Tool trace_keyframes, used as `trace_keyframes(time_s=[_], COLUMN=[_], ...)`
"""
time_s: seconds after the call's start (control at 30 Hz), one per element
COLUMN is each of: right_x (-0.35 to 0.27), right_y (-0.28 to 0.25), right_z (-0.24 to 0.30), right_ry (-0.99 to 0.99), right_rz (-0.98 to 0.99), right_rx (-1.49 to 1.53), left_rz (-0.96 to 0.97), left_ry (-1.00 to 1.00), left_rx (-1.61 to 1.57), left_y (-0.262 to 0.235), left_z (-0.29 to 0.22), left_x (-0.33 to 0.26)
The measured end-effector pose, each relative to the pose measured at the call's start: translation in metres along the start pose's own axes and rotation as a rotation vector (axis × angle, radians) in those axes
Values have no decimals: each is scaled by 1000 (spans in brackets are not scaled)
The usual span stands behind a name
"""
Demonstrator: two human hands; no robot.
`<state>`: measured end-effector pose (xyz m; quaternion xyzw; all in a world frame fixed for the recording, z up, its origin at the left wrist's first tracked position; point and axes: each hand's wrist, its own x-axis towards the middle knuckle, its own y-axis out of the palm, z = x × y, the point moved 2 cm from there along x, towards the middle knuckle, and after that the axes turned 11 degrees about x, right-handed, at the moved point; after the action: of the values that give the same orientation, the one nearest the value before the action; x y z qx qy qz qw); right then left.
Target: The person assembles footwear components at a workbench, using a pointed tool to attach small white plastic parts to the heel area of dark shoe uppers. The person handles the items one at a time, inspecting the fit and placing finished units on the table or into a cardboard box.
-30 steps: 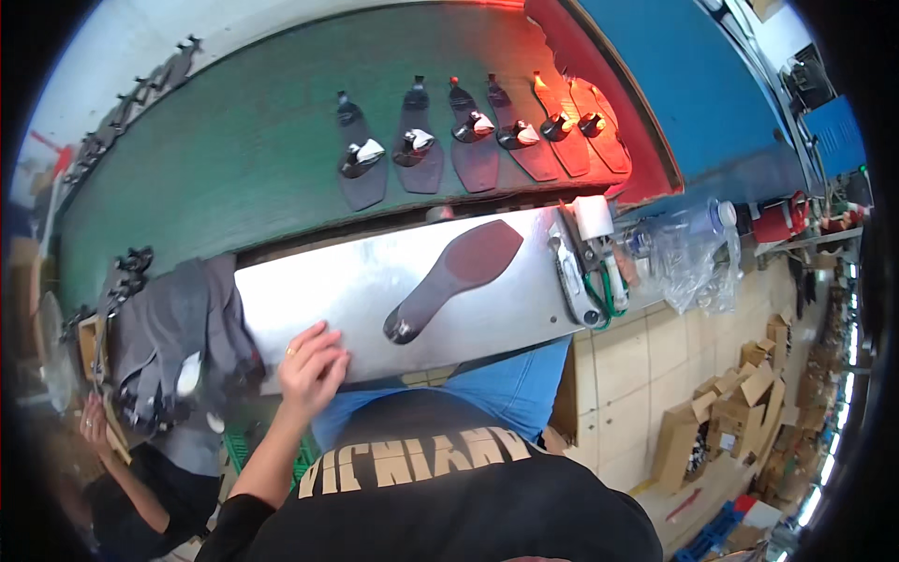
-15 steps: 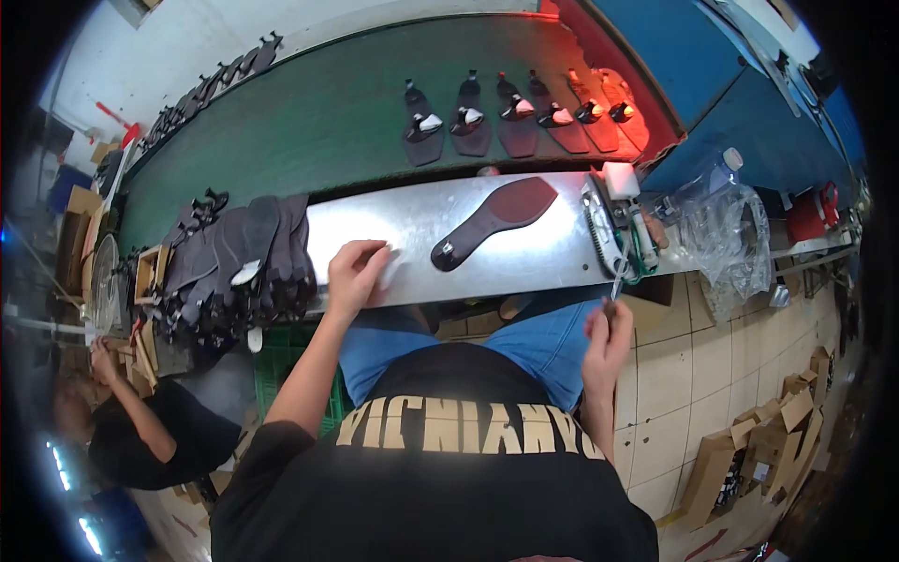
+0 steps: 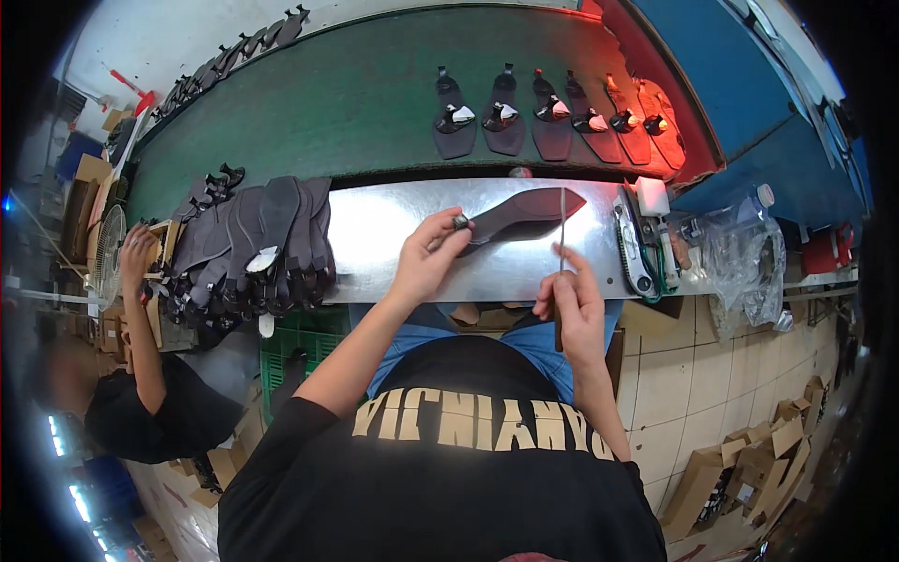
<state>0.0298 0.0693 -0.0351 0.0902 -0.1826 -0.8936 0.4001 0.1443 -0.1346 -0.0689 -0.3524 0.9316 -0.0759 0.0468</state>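
A dark shoe sole [image 3: 517, 212] lies slanted over the metal bench, its reddish-brown pointed end to the right. My left hand [image 3: 431, 251] is closed in a pinch on its narrow left end, where a small shiny piece shows. In my right hand [image 3: 573, 314], a slim straight metal tool [image 3: 563, 220] with a brown handle stands with its shaft pointing away from me. The shaft passes across the front of the sole's wide end; whether it touches the sole I cannot tell.
Stacked dark soles [image 3: 253, 234] lie left on the bench [image 3: 375, 206]. Sandals [image 3: 454, 117] line the green conveyor [image 3: 346, 112], some under red light. A utility knife [image 3: 635, 253], a white block [image 3: 653, 197] and a plastic bag [image 3: 749, 253] lie right. A co-worker [image 3: 154, 403] is at left.
My left hand has moved right and taken hold of the sole's narrow end. My right hand has come up and left with the tool, to the sole. The view has shifted.
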Motion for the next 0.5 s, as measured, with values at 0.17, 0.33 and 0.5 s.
trace_keyframes(time_s=[0.17,0.33,0.5], right_x=[7,17,24], right_y=[9,22,32], right_z=[-22,-36,-37], right_ry=[208,429,532], right_rz=[77,109,134], right_rx=[73,99,175], left_rz=[174,56,55], left_ry=[-497,-660,-791], left_rx=[-780,-889,-936], left_y=[-3,7,18], left_z=[-6,22,-9], left_x=[-2,-5,-3])
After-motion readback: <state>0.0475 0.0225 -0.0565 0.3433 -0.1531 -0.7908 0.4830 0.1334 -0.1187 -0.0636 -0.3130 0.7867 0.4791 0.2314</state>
